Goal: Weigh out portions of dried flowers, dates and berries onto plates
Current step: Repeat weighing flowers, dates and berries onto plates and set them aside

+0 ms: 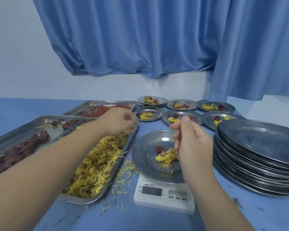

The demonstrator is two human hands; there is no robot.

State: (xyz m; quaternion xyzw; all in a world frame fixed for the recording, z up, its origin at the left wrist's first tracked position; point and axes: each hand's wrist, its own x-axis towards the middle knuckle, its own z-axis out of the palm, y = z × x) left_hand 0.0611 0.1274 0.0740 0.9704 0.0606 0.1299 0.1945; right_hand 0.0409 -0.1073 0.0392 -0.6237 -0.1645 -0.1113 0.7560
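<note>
A steel plate rests on a white digital scale; it holds one red date and a clump of yellow dried flowers. My right hand hovers over that plate with fingers curled together; whether it holds anything I cannot tell. My left hand reaches across the flower tray toward the red berry tray, fingertips pinched. A third tray at the left holds dark red dates.
Several filled plates stand in two rows at the back. A tall stack of bare steel plates sits at the right. Loose petals litter the blue tablecloth. A blue curtain hangs behind.
</note>
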